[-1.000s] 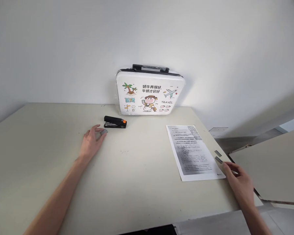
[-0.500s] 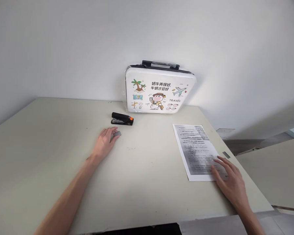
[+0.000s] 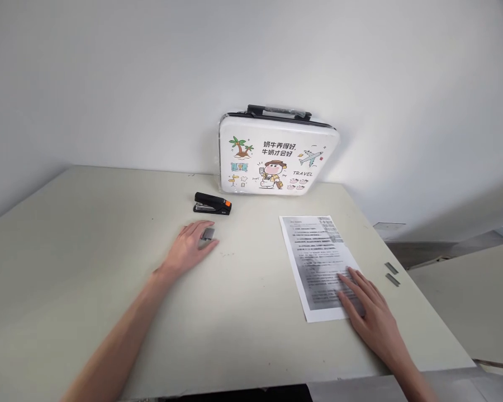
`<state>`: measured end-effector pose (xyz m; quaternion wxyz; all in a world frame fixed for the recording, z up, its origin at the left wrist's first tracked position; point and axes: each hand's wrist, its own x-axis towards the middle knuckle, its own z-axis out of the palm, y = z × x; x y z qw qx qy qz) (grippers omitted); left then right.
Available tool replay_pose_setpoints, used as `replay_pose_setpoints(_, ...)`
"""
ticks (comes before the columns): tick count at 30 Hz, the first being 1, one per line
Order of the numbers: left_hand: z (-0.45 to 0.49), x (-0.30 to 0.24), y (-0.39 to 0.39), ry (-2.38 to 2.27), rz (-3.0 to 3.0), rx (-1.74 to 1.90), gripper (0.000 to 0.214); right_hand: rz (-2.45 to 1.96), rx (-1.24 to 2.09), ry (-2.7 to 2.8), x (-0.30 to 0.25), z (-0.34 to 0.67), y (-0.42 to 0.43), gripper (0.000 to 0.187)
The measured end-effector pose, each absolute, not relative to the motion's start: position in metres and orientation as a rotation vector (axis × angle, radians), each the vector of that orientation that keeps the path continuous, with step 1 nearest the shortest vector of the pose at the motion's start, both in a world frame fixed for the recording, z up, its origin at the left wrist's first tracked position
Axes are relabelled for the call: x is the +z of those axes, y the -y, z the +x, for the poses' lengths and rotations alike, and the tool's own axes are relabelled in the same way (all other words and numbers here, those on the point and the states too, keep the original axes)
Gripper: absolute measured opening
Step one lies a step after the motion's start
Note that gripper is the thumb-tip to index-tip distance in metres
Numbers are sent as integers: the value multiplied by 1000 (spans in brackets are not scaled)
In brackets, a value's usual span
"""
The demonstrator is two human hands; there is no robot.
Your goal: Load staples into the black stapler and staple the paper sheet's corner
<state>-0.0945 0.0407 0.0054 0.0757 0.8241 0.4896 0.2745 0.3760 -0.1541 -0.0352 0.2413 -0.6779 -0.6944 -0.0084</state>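
My left hand (image 3: 191, 248) rests on the table (image 3: 88, 262) with its fingers closed on a small grey block of staples (image 3: 208, 234). A black stapler with an orange tip (image 3: 212, 204) lies just beyond that hand. My right hand (image 3: 369, 317) lies flat, fingers stretched out, on the lower right part of a printed sheet of paper (image 3: 318, 259). Two grey strips of staples (image 3: 391, 274) lie on the table to the right of the sheet, apart from my hand.
A white case with cartoon prints and a black handle (image 3: 276, 153) stands upright against the wall at the back. The table's right edge runs close past the staple strips. Another pale tabletop (image 3: 478, 301) shows at the far right.
My right hand moved left from the staple strips onto the paper, and the sheet has slid left with it. My left hand kept the staple block and drew slightly toward me.
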Motion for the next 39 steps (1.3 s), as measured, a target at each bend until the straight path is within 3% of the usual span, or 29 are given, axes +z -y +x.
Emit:
replay_pose_setpoints(19, -115, 8, -47, -1498, 2242, 841, 42, -1562, 23, 2074, -23, 225, 163, 55)
replay_pose_setpoints(39, -124, 14, -45, -1580, 2059, 959, 46, -1557, 47, 2042, -21, 207, 165, 54)
